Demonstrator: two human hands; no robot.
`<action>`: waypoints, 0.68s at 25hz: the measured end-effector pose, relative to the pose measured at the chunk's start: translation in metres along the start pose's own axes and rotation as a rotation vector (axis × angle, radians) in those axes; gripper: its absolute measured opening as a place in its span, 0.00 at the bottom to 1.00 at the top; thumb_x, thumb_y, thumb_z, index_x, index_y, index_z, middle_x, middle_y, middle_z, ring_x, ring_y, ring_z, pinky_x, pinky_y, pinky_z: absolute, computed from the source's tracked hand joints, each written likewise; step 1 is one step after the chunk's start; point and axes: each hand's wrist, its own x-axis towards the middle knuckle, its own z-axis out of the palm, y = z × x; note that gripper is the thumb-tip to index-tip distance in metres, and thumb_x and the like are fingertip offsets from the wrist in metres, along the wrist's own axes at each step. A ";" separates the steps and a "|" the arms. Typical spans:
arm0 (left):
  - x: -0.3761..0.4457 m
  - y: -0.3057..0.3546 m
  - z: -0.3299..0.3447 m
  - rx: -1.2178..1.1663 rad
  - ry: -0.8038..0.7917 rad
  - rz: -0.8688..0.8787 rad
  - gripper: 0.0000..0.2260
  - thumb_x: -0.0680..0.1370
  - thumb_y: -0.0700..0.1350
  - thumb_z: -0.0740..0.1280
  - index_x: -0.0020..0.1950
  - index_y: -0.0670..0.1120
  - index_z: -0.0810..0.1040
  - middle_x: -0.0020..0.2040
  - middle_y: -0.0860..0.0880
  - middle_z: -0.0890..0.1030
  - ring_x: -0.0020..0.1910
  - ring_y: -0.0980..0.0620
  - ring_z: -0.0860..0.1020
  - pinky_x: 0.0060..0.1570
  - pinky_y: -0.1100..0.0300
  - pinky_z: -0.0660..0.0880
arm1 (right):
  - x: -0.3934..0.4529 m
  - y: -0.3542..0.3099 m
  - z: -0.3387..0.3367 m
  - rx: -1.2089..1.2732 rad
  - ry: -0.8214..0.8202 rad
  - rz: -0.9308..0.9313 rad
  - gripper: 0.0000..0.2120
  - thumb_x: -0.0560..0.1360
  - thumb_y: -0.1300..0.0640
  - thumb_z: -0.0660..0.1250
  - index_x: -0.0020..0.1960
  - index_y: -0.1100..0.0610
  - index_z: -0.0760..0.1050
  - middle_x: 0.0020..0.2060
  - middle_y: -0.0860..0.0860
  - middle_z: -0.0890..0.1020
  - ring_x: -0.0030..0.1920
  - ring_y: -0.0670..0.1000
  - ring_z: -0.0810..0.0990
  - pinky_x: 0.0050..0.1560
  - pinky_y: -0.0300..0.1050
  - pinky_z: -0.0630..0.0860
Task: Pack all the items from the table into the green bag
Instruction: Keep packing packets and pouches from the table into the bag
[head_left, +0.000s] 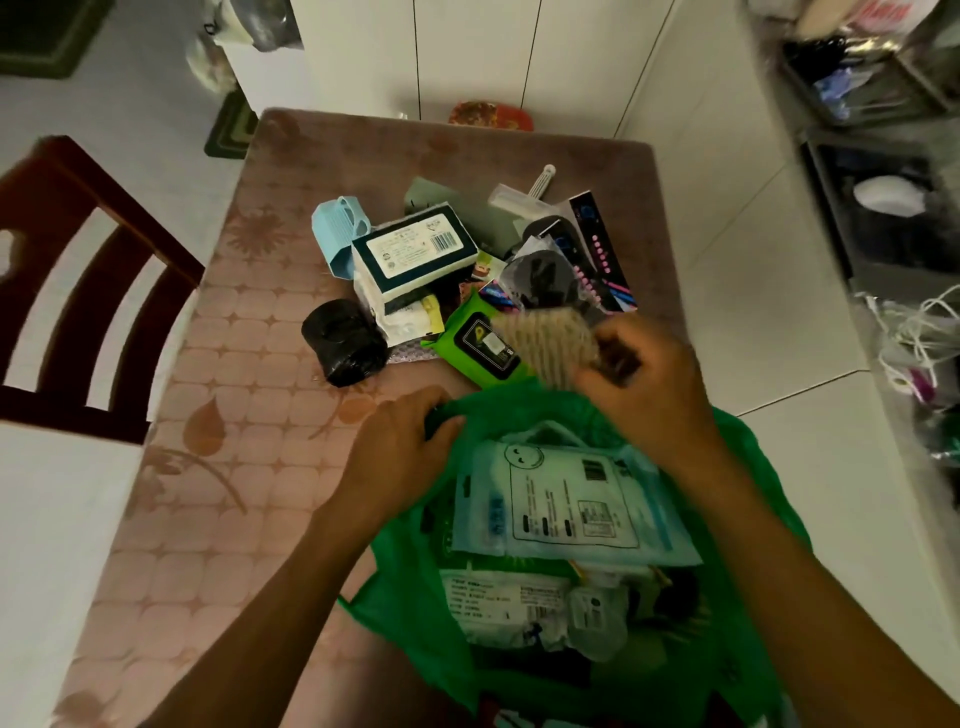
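At frame centre, the left hand (402, 447) pinched the green bag (415, 592) rim, while the right hand (641, 387), blurred, clasped a tan ribbed item (545, 338) above it. The bag, lower centre, held a pale mailer (566, 509) and packets; a box (415, 249), black roll (343, 340) and wipes (480, 345) lay on the table (234, 364).

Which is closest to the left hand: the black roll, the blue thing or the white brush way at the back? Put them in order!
Measured from the left hand in the head view:
1. Black roll, just up-left of the hand.
2. Blue thing, farther back on the pile's left edge.
3. White brush, at the far back, to the right.
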 end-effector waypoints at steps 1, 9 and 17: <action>0.002 0.007 -0.001 0.008 0.026 0.008 0.05 0.77 0.47 0.65 0.43 0.48 0.77 0.36 0.50 0.78 0.33 0.54 0.75 0.33 0.55 0.74 | -0.024 -0.004 -0.009 -0.042 -0.062 -0.041 0.06 0.70 0.58 0.70 0.45 0.56 0.76 0.40 0.48 0.78 0.38 0.45 0.76 0.37 0.36 0.76; -0.017 0.036 0.014 -0.003 -0.063 0.133 0.07 0.76 0.45 0.68 0.43 0.56 0.73 0.34 0.59 0.75 0.32 0.61 0.75 0.30 0.63 0.71 | -0.089 0.036 0.047 -0.483 -0.616 -0.080 0.16 0.72 0.49 0.66 0.56 0.55 0.77 0.56 0.54 0.79 0.55 0.57 0.77 0.50 0.49 0.74; -0.008 0.009 0.013 -0.019 -0.044 -0.022 0.03 0.76 0.45 0.68 0.43 0.49 0.77 0.34 0.55 0.77 0.31 0.59 0.76 0.30 0.61 0.72 | 0.005 0.003 0.019 -0.064 -0.154 0.028 0.15 0.75 0.54 0.67 0.61 0.54 0.75 0.53 0.51 0.82 0.52 0.50 0.79 0.51 0.48 0.78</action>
